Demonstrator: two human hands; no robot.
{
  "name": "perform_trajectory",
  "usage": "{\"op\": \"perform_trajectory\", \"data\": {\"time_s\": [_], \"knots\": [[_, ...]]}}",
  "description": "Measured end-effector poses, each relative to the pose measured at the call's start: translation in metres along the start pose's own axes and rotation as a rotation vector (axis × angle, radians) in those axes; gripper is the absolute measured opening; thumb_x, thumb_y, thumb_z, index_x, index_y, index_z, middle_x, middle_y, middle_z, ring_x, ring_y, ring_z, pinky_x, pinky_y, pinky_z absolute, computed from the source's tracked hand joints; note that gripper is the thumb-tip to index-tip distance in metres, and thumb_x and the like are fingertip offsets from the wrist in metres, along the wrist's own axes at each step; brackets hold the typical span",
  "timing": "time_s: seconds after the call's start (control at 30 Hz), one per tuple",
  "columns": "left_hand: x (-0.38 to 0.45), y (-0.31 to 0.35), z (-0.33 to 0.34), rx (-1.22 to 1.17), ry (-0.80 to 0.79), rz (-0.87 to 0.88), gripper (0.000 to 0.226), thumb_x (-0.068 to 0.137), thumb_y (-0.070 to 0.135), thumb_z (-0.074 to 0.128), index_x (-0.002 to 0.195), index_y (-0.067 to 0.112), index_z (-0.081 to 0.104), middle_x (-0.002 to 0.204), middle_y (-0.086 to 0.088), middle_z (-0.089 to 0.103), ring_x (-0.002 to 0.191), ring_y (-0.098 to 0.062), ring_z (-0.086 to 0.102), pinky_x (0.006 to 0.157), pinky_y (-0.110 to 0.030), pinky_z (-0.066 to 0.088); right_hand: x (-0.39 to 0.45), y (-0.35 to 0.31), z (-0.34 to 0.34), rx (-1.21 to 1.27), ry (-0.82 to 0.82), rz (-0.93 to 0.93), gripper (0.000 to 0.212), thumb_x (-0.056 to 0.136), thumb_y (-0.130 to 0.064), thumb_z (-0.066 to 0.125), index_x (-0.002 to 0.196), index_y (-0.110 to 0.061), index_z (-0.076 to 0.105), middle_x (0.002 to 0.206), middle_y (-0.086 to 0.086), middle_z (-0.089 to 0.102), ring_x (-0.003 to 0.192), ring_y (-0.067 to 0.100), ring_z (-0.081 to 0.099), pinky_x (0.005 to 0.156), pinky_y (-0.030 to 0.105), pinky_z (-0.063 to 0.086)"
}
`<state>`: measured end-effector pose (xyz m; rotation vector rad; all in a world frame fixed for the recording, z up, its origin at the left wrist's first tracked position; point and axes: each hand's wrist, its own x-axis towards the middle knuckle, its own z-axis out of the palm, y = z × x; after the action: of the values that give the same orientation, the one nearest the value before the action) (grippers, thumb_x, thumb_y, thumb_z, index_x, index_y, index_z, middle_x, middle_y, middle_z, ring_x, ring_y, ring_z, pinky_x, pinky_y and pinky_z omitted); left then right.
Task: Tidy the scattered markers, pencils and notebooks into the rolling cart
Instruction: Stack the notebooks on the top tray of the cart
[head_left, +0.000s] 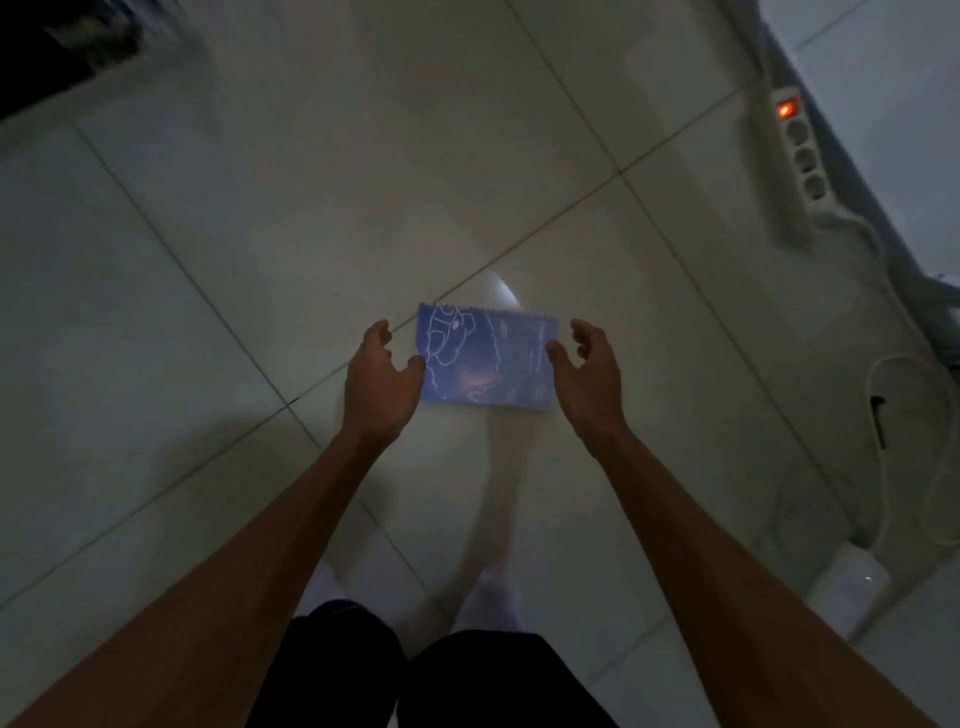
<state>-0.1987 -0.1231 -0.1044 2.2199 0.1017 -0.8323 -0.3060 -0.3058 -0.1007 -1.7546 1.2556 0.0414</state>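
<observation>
The room is dim and the view soft, so the white line drawing on the cover of the one blue spiral notebook cannot be read, and whether it lies flat on the tiled floor or hangs just above it is hard to say. Its near left corner is hidden behind the left hand, its right edge partly behind the thumb of the right hand. A dark blurred shape at the far left corner is cut off by the frame.

Two hands reach forward, one on either side of the notebook. Left fingers are loosely curled and spread, the thumb just at the cover's left edge; right fingers are likewise relaxed and apart, the thumb at the right edge. Neither closes on the notebook, and real contact cannot be judged.

The notebook sits between the two sets of fingers, long axis running from one hand to the other, spiral binding along the far edge.

Well to the right of the right fingers lie one white power strip with a glowing orange switch, its white cable, and one white box
</observation>
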Motion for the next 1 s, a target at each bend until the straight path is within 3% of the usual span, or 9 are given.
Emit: {"op": "perform_trajectory", "data": {"time_s": [0.07, 0.13, 0.2, 0.27, 0.4, 0.47, 0.57, 0.73, 1.0], "knots": [[0.019, -0.020, 0.025, 0.044, -0.037, 0.008, 0.070, 0.093, 0.021, 0.061, 0.150, 0.006, 0.025, 0.149, -0.012, 0.041, 0.133, -0.025, 0.045, 0.108, -0.034, 0.037, 0.016, 0.030, 0.016, -0.003, 0.007, 0.050, 0.057, 0.094, -0.025, 0.061, 0.145, -0.011, 0.039, 0.148, 0.009, 0.043, 0.135, 0.022, 0.042, 0.113, 0.039, 0.034], [0.030, -0.031, 0.043, 0.074, -0.050, -0.004, 0.072, 0.092, 0.021, 0.061, 0.151, 0.004, 0.022, 0.147, -0.013, 0.044, 0.132, -0.027, 0.046, 0.103, -0.026, 0.037, 0.026, 0.051, 0.027, -0.005, 0.003, 0.099, 0.067, 0.094, -0.028, 0.062, 0.150, -0.009, 0.030, 0.155, 0.008, 0.034, 0.142, 0.022, 0.034, 0.118, 0.037, 0.027], [0.032, -0.036, 0.060, 0.111, -0.021, 0.042, 0.068, 0.091, 0.017, 0.061, 0.148, 0.001, 0.028, 0.127, -0.011, 0.060, 0.113, -0.027, 0.059, 0.084, -0.019, 0.038, 0.030, 0.067, 0.039, -0.008, -0.009, 0.127, 0.074, 0.094, -0.029, 0.062, 0.153, -0.009, 0.023, 0.158, 0.007, 0.028, 0.145, 0.021, 0.029, 0.119, 0.032, 0.022], [0.030, -0.039, 0.074, 0.160, 0.058, 0.117, 0.063, 0.088, 0.014, 0.061, 0.144, 0.000, 0.035, 0.108, -0.008, 0.063, 0.096, -0.023, 0.061, 0.076, -0.020, 0.040, 0.031, 0.078, 0.053, -0.005, 0.004, 0.108, 0.078, 0.092, -0.030, 0.065, 0.154, -0.009, 0.021, 0.158, 0.007, 0.029, 0.145, 0.021, 0.029, 0.119, 0.030, 0.022], [0.025, -0.047, 0.091, 0.133, 0.125, 0.093, 0.073, 0.085, 0.014, 0.064, 0.148, 0.003, 0.029, 0.136, -0.013, 0.051, 0.123, -0.028, 0.047, 0.103, -0.034, 0.038, 0.025, 0.083, 0.070, 0.044, 0.087, 0.111, 0.084, 0.088, -0.028, 0.071, 0.153, -0.009, 0.022, 0.155, 0.006, 0.035, 0.142, 0.020, 0.035, 0.117, 0.031, 0.027], [0.030, -0.049, 0.092, 0.005, 0.158, 0.034, 0.072, 0.084, 0.013, 0.067, 0.147, 0.003, 0.033, 0.140, -0.012, 0.050, 0.127, -0.025, 0.048, 0.106, -0.032, 0.039, 0.028, 0.081, 0.070, 0.127, 0.149, 0.138, 0.082, 0.084, -0.022, 0.075, 0.151, -0.007, 0.028, 0.148, 0.009, 0.045, 0.136, 0.020, 0.044, 0.114, 0.034, 0.034], [0.041, -0.046, 0.083, -0.178, 0.149, -0.079, 0.064, 0.084, 0.007, 0.069, 0.142, 0.004, 0.041, 0.136, -0.009, 0.055, 0.119, -0.014, 0.055, 0.095, -0.020, 0.041, 0.037, 0.080, 0.066, 0.136, 0.176, 0.161, 0.073, 0.078, -0.024, 0.079, 0.141, -0.009, 0.046, 0.132, 0.010, 0.057, 0.119, 0.022, 0.057, 0.104, 0.037, 0.046], [0.057, -0.053, 0.061, -0.341, 0.030, -0.206, 0.038, 0.086, 0.009, 0.067, 0.124, 0.007, 0.059, 0.116, -0.010, 0.068, 0.095, -0.023, 0.066, 0.086, -0.037, 0.055, 0.046, 0.077, 0.062, 0.203, 0.053, 0.222, 0.053, 0.077, -0.017, 0.082, 0.123, -0.005, 0.059, 0.111, 0.003, 0.066, 0.093, 0.016, 0.065, 0.072, 0.015, 0.053], [0.019, -0.005, -0.046, -0.491, 0.005, -0.195, 0.035, 0.087, 0.009, 0.068, 0.121, 0.011, 0.057, 0.118, -0.014, 0.065, 0.100, -0.033, 0.066, 0.083, -0.046, 0.056, -0.001, -0.029, 0.039, 0.289, -0.079, 0.206, 0.040, 0.080, -0.014, 0.078, 0.116, -0.005, 0.062, 0.112, 0.013, 0.069, 0.096, 0.029, 0.068, 0.078, 0.039, 0.058]]}}
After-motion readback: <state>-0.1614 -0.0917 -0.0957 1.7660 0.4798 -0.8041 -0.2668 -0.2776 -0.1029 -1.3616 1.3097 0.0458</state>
